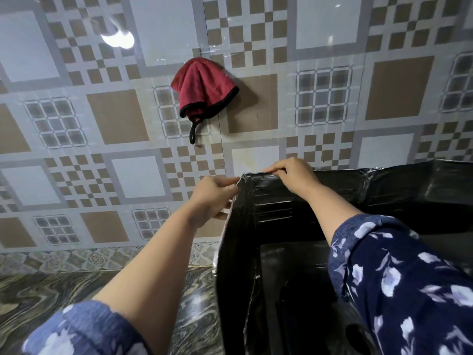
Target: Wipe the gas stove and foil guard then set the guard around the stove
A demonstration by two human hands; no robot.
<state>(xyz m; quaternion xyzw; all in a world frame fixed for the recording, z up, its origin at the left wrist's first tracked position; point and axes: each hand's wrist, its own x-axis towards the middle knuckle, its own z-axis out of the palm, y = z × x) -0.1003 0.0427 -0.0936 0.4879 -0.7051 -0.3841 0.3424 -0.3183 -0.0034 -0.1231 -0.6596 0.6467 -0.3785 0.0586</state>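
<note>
The foil guard (271, 216) stands upright as a dark, shiny folded panel around the gas stove (294, 285), which shows as a black surface low in the middle. My left hand (213, 194) grips the guard's upper left corner from the outside. My right hand (291, 175) pinches the top edge of the back panel just right of that corner. The guard's back panel (409, 185) runs on to the right along the wall. My right sleeve hides much of the stove's right side.
A red cloth with black trim (204, 85) hangs on the patterned tiled wall (115, 119) above the guard. A dark marbled countertop (46, 290) stretches to the left of the stove.
</note>
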